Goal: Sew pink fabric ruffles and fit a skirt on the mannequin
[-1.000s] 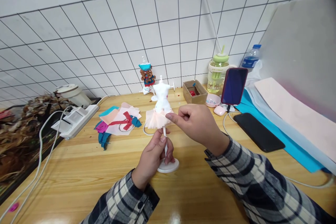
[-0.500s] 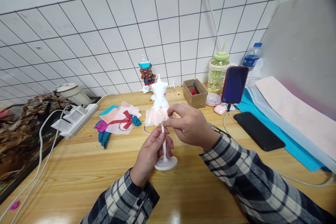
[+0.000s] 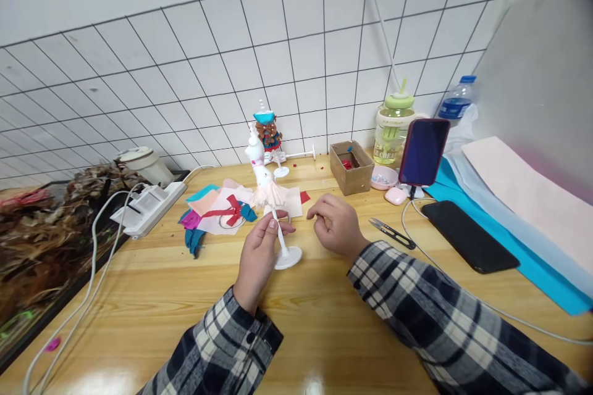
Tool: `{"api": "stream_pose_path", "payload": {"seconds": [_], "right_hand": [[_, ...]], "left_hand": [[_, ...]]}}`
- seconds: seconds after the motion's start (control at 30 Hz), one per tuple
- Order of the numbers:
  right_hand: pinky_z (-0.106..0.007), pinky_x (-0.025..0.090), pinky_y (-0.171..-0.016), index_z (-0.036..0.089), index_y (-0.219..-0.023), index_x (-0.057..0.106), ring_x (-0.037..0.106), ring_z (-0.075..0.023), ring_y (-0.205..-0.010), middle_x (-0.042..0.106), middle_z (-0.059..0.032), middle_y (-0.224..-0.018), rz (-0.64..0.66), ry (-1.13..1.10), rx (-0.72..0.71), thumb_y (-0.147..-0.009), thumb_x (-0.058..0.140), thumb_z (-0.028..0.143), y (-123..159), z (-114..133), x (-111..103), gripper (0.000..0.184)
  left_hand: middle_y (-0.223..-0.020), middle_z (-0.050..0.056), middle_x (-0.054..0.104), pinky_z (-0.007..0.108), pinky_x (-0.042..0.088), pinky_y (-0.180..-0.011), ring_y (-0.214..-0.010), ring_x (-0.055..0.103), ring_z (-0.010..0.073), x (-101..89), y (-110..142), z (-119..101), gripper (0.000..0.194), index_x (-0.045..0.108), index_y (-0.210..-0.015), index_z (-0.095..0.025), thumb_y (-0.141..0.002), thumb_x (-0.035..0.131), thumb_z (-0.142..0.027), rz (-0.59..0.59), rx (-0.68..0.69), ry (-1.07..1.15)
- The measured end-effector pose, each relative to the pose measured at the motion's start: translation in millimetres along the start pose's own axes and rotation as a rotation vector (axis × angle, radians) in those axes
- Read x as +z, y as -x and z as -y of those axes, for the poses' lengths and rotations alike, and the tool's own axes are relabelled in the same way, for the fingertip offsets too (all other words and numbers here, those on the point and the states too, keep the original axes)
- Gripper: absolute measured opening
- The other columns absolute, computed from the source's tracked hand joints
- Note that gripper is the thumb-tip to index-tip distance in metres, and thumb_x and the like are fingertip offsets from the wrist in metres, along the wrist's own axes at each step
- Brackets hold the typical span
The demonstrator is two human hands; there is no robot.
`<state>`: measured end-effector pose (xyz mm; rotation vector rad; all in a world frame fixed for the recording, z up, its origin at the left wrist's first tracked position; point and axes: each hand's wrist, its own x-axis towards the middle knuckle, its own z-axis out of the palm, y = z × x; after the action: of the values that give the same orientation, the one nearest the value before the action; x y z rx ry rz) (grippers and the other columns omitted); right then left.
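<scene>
Holds the white mannequin [image 3: 263, 174] by its pole [image 3: 280, 236] in the left hand [image 3: 258, 252], pinching between thumb and curled fingers just below the peach skirt [image 3: 269, 197]. Leans the mannequin over to the left, above the middle of the table [image 3: 324, 333], with the round base [image 3: 289, 258] down and to the right of the neck. Impossible to tell: base touching the table or apart from it.

Bends the right hand [image 3: 337, 226] into a loose curl, to the right of the skirt and apart from it, with thumb and fingertips drawn close. Cannot tell of anything pinched between them.

Behind the skirt, a pale sheet [image 3: 293, 203] with a red scrap [image 3: 304, 197] at its right edge. To the left, a spread of coloured scraps [image 3: 217, 225] under a red bow [image 3: 234, 212]. Near the plaid right sleeve [image 3: 417, 296], black-handled snips [image 3: 393, 233] flat on the table.

Farther back, a second mannequin [image 3: 269, 134] in blue and brown, a cardboard box [image 3: 362, 185] with red bits inside, a pink dish [image 3: 383, 186] and a green-lidded bottle [image 3: 393, 129]. At right, a propped phone [image 3: 424, 151], a black phone [image 3: 470, 237] lying flat, and layered pink and blue paper [image 3: 532, 207]. At far left, a white power strip [image 3: 155, 210] beside brown tangled material [image 3: 69, 222].
</scene>
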<state>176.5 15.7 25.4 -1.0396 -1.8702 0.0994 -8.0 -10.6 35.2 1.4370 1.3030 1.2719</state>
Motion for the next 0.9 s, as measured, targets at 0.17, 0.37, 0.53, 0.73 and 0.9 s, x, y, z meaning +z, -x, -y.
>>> {"api": "stream_pose_path", "payload": {"seconds": [0.17, 0.37, 0.53, 0.73, 0.9], "right_hand": [[-0.028, 0.038, -0.071, 0.019, -0.078, 0.068, 0.053, -0.0171, -0.077, 0.06, -0.0035, -0.079, 0.177, 0.058, -0.021, -0.069, 0.05, 0.007, 16.6, -6.5, 15.6, 0.023], [-0.027, 0.039, -0.071, 0.018, -0.08, 0.07, 0.054, -0.0153, -0.077, 0.061, -0.0033, -0.081, 0.195, -0.084, 0.086, -0.072, 0.05, 0.007, 13.1, -7.7, 15.9, 0.024], [-0.023, 0.039, -0.06, 0.017, -0.083, 0.073, 0.049, -0.0105, -0.06, 0.06, -0.0006, -0.074, 0.18, -0.343, 0.304, -0.078, 0.048, 0.008, 12.7, -8.7, 25.4, 0.027], [-0.024, 0.039, -0.064, 0.02, -0.08, 0.075, 0.053, -0.0119, -0.065, 0.064, -0.001, -0.073, 0.281, -0.3, 0.306, -0.076, 0.052, 0.008, 15.1, -20.1, 32.4, 0.026], [-0.025, 0.04, -0.066, 0.021, -0.081, 0.075, 0.055, -0.0129, -0.067, 0.066, -0.0011, -0.076, 0.326, -0.291, 0.332, -0.077, 0.052, 0.01, 16.5, -24.5, 34.4, 0.026]], "left_hand": [[-0.089, 0.007, 0.073, 0.032, 0.041, -0.091, -0.097, 0.064, 0.0209, -0.2, -5.9, 3.4, 0.039, 0.064, -0.11, -0.016, -0.086, 0.057, -0.046, -0.037, -0.066, 0.027], [-0.081, 0.004, 0.073, 0.029, 0.042, -0.088, -0.087, 0.066, 0.0173, 2.7, -7.4, 7.4, 0.04, 0.067, -0.107, -0.015, -0.078, 0.069, -0.043, -0.05, -0.115, 0.127], [-0.075, 0.0, 0.069, 0.022, 0.044, -0.067, -0.064, 0.06, 0.0097, 6.4, -6.3, 9.4, 0.035, 0.067, -0.094, -0.015, -0.07, 0.077, -0.038, -0.004, -0.225, 0.324], [-0.061, -0.005, 0.06, 0.018, 0.034, -0.045, -0.045, 0.048, 0.0059, 7.3, -5.5, 6.3, 0.04, 0.059, -0.083, -0.016, -0.061, 0.083, -0.039, -0.003, -0.422, 0.555], [-0.059, -0.005, 0.059, 0.019, 0.036, -0.048, -0.047, 0.048, 0.0058, 5.6, -8.0, 9.6, 0.04, 0.06, -0.079, -0.016, -0.059, 0.084, -0.041, -0.043, -0.395, 0.519]]}}
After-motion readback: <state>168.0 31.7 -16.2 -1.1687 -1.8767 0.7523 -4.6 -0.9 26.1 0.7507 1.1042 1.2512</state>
